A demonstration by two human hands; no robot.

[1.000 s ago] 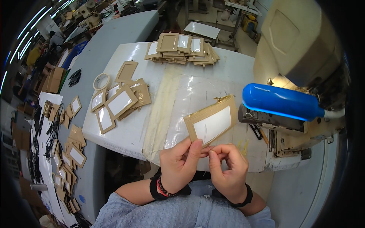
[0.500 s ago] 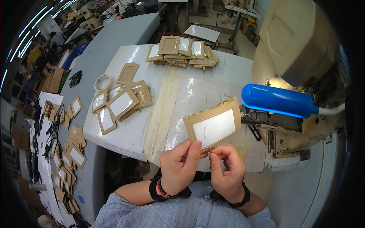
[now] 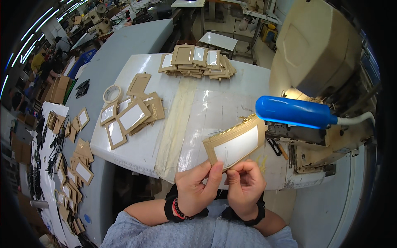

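A tan zip card holder [image 3: 238,145] with a white window and a gold zipper along its top edge is tilted above the table. My left hand [image 3: 197,182] grips its lower left corner between thumb and fingers. A thin dark thread crosses the window near that thumb. Close beside it, my right hand [image 3: 247,185] is pinched at the holder's lower edge; what lies between those fingertips is too small to make out. The holder's underside is hidden.
A blue-covered lamp [image 3: 295,112] juts in from the right before a beige sewing machine [image 3: 316,41]. Stacked tan holders [image 3: 196,62] lie at the back. More holders [image 3: 133,115] and a tape roll [image 3: 112,94] lie left. Black-handled scissors [image 3: 273,146] rest near the machine.
The card holder has tipped so its window looks narrower, and it sits slightly lower. Both hands stay at its lower edge, the right fingertips now a little lower.
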